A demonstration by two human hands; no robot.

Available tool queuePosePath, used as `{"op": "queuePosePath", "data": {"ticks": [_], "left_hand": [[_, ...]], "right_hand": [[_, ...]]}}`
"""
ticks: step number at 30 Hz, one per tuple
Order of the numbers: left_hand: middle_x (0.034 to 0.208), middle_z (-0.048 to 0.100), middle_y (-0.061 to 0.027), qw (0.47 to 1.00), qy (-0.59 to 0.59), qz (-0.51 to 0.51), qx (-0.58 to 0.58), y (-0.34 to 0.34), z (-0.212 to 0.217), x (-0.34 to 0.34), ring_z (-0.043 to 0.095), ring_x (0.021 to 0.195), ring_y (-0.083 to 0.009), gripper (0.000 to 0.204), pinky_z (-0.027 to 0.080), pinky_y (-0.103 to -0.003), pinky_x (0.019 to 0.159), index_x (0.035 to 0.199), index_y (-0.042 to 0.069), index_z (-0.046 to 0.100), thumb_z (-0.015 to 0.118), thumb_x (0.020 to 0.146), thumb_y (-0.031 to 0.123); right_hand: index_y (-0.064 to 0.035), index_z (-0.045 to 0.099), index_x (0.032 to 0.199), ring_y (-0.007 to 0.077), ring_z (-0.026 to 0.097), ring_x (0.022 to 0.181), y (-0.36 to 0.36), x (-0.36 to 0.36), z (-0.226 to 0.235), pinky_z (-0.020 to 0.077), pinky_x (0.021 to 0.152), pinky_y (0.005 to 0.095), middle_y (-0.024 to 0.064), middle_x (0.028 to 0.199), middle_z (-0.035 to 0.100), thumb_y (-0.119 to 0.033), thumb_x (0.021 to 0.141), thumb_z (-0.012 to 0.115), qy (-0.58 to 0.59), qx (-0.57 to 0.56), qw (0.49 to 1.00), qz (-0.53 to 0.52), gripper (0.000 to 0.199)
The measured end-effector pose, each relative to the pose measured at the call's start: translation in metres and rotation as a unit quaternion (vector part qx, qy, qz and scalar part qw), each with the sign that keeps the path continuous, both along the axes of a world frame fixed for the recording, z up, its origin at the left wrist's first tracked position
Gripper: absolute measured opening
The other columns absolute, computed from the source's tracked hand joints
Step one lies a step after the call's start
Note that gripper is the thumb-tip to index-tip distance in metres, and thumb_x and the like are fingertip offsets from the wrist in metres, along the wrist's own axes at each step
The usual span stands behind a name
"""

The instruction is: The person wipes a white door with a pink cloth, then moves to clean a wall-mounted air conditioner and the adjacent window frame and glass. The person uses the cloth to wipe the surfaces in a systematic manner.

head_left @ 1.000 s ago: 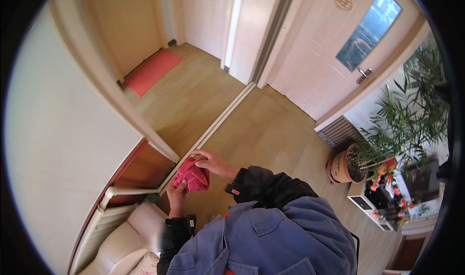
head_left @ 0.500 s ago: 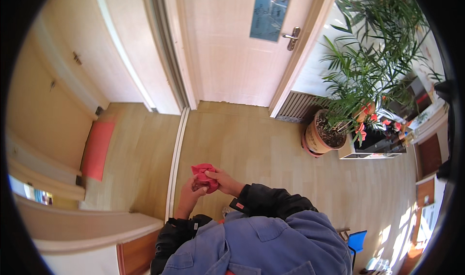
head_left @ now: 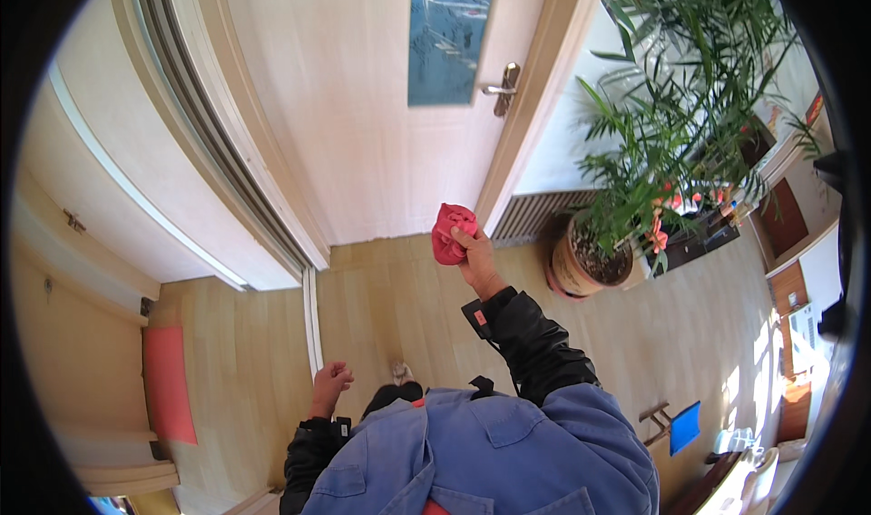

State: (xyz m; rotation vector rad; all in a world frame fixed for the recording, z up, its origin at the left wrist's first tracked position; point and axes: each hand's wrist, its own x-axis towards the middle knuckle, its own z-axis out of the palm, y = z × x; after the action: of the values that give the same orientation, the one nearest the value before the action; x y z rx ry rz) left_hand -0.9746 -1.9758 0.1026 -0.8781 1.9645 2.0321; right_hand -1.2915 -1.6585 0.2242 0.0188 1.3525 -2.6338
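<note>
A crumpled red cloth (head_left: pixel 451 233) is bunched up in my right hand (head_left: pixel 478 263), with the thumb pressed onto it. That arm reaches forward, so the cloth appears in front of the lower part of a pale wooden door (head_left: pixel 354 143). My left hand (head_left: pixel 332 385) hangs low at the left, holding nothing, its fingers loosely bent. A metal door handle (head_left: pixel 504 89) is on the door's right side, beyond the cloth and apart from my hand.
A tall leafy plant in a pot (head_left: pixel 581 265) stands right of the door. On the floor are a red mat (head_left: pixel 169 383) at the left and a small blue-seated stool (head_left: pixel 685 427) at the lower right. A white floor track (head_left: pixel 311 320) runs beside my left hand.
My left hand has let go of the red cloth and dropped down to the left. My right hand has carried the cloth forward and right, and the door is nearer.
</note>
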Motion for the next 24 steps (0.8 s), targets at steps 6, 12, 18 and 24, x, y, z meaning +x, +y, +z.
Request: {"op": "queuePosePath", "data": {"ticks": [6,12,18,24], "left_hand": [[0.095,0.07,-0.0093,0.998,0.002,-0.007,-0.058,-0.086,-0.028,-0.113,0.07,0.079,-0.0154,0.035,0.055,-0.027,0.064,0.121,-0.006,0.06,0.066,0.091,0.011],[0.091,0.071,-0.0107,0.987,0.001,-0.061,-0.148,-0.142,-0.052,-0.202,0.07,0.078,-0.0173,0.035,0.056,-0.03,0.065,0.119,-0.006,0.062,0.065,0.089,0.011],[0.087,0.07,-0.0119,0.98,-0.013,-0.058,-0.188,-0.175,-0.086,-0.258,0.071,0.075,-0.0207,0.029,0.057,-0.033,0.063,0.111,-0.004,0.063,0.064,0.088,0.013],[0.075,0.066,-0.0087,0.966,-0.106,-0.132,-0.195,-0.22,-0.11,-0.312,0.07,0.066,-0.0195,0.007,0.055,-0.031,0.056,0.086,0.004,0.061,0.065,0.085,0.011]], "right_hand": [[-0.003,0.062,0.131,0.0149,0.067,0.098,-0.049,-0.181,0.05,0.0552,0.087,0.0305,0.0044,0.11,0.069,-0.01,0.096,0.071,0.091,-0.012,0.987,-0.134,0.037],[-0.0076,0.061,0.127,0.0123,0.063,0.075,-0.031,-0.336,0.101,0.0487,0.056,0.0257,0.0047,0.099,0.07,-0.007,0.099,0.066,0.16,-0.018,0.954,-0.253,0.029],[-0.0107,0.054,0.139,0.0187,0.064,0.094,-0.001,-0.487,0.174,0.0536,0.068,0.0302,0.0092,0.124,0.062,-0.008,0.095,0.068,0.278,0.145,0.862,-0.399,0.046],[-0.0117,0.048,0.149,0.0401,0.044,0.139,0.035,-0.584,0.167,0.0354,0.117,0.0428,0.0201,0.153,0.043,0.0,0.088,0.069,0.393,0.396,0.649,-0.517,0.065]]}}
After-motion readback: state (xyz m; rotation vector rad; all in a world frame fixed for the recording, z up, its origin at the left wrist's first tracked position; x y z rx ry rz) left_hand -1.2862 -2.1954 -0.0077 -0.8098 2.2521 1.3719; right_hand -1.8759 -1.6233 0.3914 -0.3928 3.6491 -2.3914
